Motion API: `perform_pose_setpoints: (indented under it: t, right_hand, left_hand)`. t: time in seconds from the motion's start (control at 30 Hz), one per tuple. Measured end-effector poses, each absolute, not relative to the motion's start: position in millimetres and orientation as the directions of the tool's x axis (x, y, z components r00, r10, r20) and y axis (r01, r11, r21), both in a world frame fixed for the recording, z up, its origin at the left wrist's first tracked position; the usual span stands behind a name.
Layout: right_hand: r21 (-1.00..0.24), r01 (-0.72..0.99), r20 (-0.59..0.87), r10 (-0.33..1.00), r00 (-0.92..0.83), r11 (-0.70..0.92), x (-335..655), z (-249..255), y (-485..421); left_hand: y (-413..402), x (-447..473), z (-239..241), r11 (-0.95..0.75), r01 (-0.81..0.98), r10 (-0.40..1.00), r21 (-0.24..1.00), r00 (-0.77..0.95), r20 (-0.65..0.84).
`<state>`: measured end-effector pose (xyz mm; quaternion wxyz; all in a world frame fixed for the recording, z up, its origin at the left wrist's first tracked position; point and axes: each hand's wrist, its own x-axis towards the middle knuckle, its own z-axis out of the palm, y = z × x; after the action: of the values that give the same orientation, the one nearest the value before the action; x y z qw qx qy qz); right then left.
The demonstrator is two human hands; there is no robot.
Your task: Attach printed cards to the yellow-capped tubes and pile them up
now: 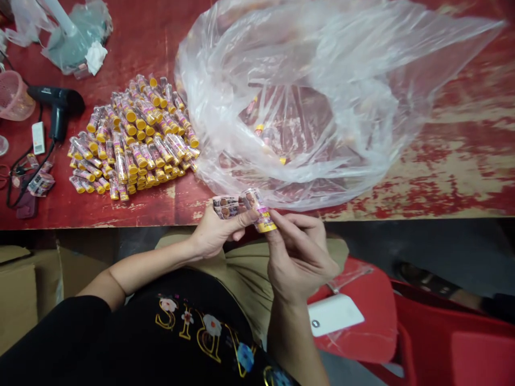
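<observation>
Between the thumb and fingers of my right hand [300, 257] is the yellow-capped end of a small clear tube [259, 209] with a printed sleeve. My left hand [217, 230] is closed on a few flat printed sleeves [225, 206], and its thumb presses against the side of the tube. Both hands are close together just in front of the table edge. Beyond them and to the left lies a large pile of similar yellow-capped tubes [139, 142]. A big clear plastic bag [354, 112] lies open straight ahead, with a few tubes inside.
The red table [462, 177] has worn patches. At the left are a black hair dryer [58, 104], a pink basket [16, 96], a white remote-like box [38, 138] and loose sleeves [41, 184]. A white phone [336, 315] rests on a red stool [374, 305]. Another person's foot [426, 281] shows at right.
</observation>
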<state>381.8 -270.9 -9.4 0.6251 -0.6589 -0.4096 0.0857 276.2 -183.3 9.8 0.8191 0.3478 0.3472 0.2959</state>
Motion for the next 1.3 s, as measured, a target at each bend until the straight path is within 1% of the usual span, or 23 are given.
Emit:
perform_pose_setpoints:
  t: [0.13, 0.4, 0.53, 0.67, 0.8, 0.87, 0.97, 1.07, 1.17, 1.23, 1.27, 1.3]
  right_hand:
    - [-0.894, 0.440, 0.399, 0.604, 0.690, 0.087, 376.2, -7.4, -266.1]
    - [-0.899, 0.437, 0.373, 0.592, 0.715, 0.039, 372.9, -7.8, -264.3]
    - [-0.883, 0.465, 0.415, 0.571, 0.709, 0.064, 372.6, -11.8, -259.1]
    - [-0.871, 0.479, 0.453, 0.555, 0.698, 0.109, 369.8, -14.5, -253.3]
    - [-0.885, 0.460, 0.415, 0.576, 0.704, 0.075, 366.1, -15.3, -243.7]
    - [-0.898, 0.426, 0.400, 0.602, 0.691, 0.108, 365.1, -17.4, -227.7]
    - [-0.899, 0.373, 0.425, 0.665, 0.614, 0.231, 357.0, -24.0, -178.3]
    - [-0.870, 0.353, 0.486, 0.718, 0.499, 0.344, 330.6, -29.5, -111.8]
    - [-0.814, 0.399, 0.558, 0.759, 0.336, 0.422, 302.1, -28.6, -63.0]
    - [-0.769, 0.453, 0.585, 0.782, 0.213, 0.452, 302.5, -27.5, -51.2]
    - [-0.752, 0.479, 0.589, 0.787, 0.182, 0.452, 312.3, -28.2, -51.1]
    - [-0.744, 0.505, 0.590, 0.786, 0.187, 0.438, 329.1, -30.4, -53.9]
  left_hand:
    - [-185.7, 272.6, 11.9, 0.565, -0.278, 0.742, 0.777, 0.584, -0.330]
    - [-182.5, 267.4, 13.9, 0.618, -0.258, 0.736, 0.743, 0.523, -0.430]
    - [-181.0, 265.7, 14.3, 0.616, -0.264, 0.739, 0.742, 0.518, -0.430]
    - [-178.7, 264.4, 17.0, 0.599, -0.314, 0.757, 0.736, 0.520, -0.395]
    - [-172.7, 259.8, 13.1, 0.597, -0.343, 0.773, 0.725, 0.487, -0.407]
    - [-166.5, 255.3, 9.4, 0.605, -0.365, 0.783, 0.708, 0.438, -0.442]
    - [-155.4, 244.6, 3.7, 0.578, -0.472, 0.814, 0.666, 0.275, -0.512]
    - [-149.1, 230.4, -2.0, 0.560, -0.555, 0.787, 0.615, 0.125, -0.604]
    - [-151.2, 216.1, -8.3, 0.584, -0.571, 0.738, 0.578, 0.076, -0.671]
    - [-154.5, 208.1, -13.2, 0.598, -0.559, 0.729, 0.575, 0.080, -0.680]
    - [-155.8, 205.0, -15.9, 0.604, -0.549, 0.730, 0.578, 0.091, -0.677]
    - [-156.7, 202.8, -18.7, 0.612, -0.536, 0.733, 0.581, 0.110, -0.672]
